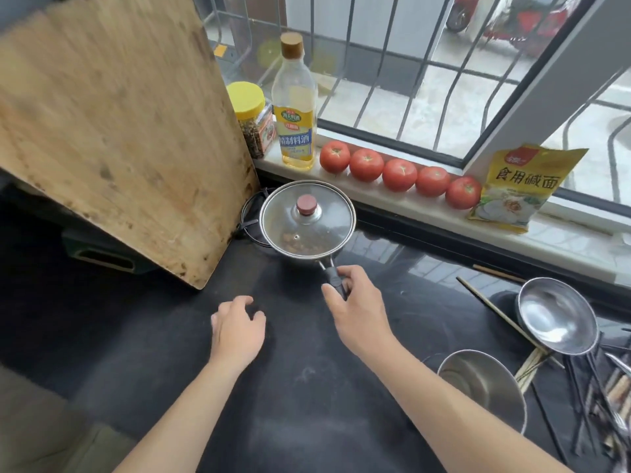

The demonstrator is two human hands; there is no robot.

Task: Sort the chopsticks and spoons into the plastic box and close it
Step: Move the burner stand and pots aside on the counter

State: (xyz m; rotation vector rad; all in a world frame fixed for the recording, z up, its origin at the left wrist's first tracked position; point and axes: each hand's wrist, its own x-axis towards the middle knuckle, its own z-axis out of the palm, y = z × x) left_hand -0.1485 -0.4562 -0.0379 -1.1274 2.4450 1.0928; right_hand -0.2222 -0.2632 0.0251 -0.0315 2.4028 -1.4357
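My right hand (358, 302) grips the black handle of a small steel pot (307, 220) with a glass lid, which stands on the dark counter (300, 387). My left hand (237, 327) hovers over the counter to the left of it, fingers loosely curled, holding nothing. At the right edge lie several chopsticks (495, 312), dark and wooden, partly under a steel ladle (556, 315). More utensils (611, 397) are blurred at the far right. No plastic box is in view.
A large wooden cutting board (112, 124) leans at the back left. On the sill stand a yellow-lidded jar (251, 117), a cooking wine bottle (295, 107), several tomatoes (399, 174) and a yellow packet (522, 189). A steel bowl (485, 384) sits at the right front.
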